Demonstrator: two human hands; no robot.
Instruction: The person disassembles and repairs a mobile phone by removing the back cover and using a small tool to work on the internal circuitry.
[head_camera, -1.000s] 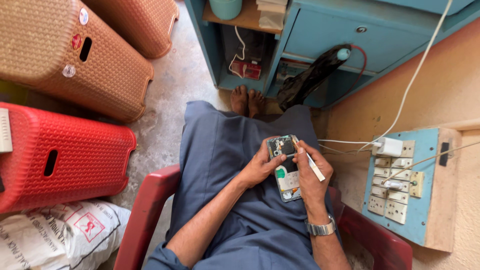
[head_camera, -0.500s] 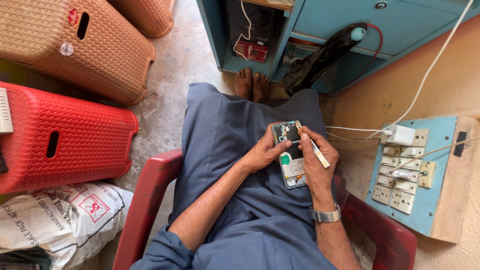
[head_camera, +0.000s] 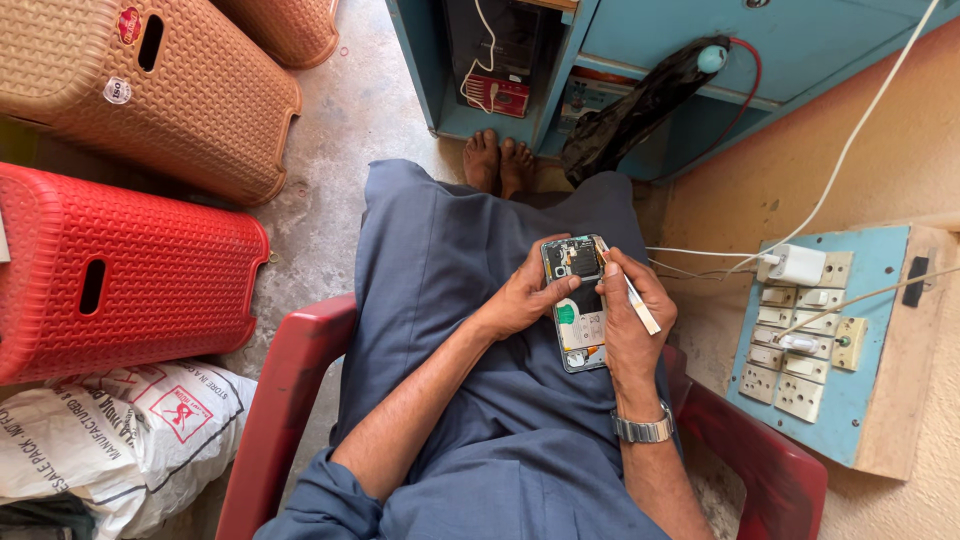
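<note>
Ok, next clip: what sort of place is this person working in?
Probably a small phone-repair corner in a shop or home. The left hand holds an opened phone, the right hand a thin tool. A switch and socket board leans on the wall; plastic stools crowd the concrete floor.

The opened phone (head_camera: 577, 305) lies over the lap, left hand (head_camera: 520, 295) on its left edge, right hand (head_camera: 630, 320) on its right. The chair (head_camera: 290, 400) stands on the floor (head_camera: 340, 130), stools (head_camera: 120, 270) to its left, the switchboard (head_camera: 830, 340) to its right, the cabinet (head_camera: 640, 50) ahead.
</note>
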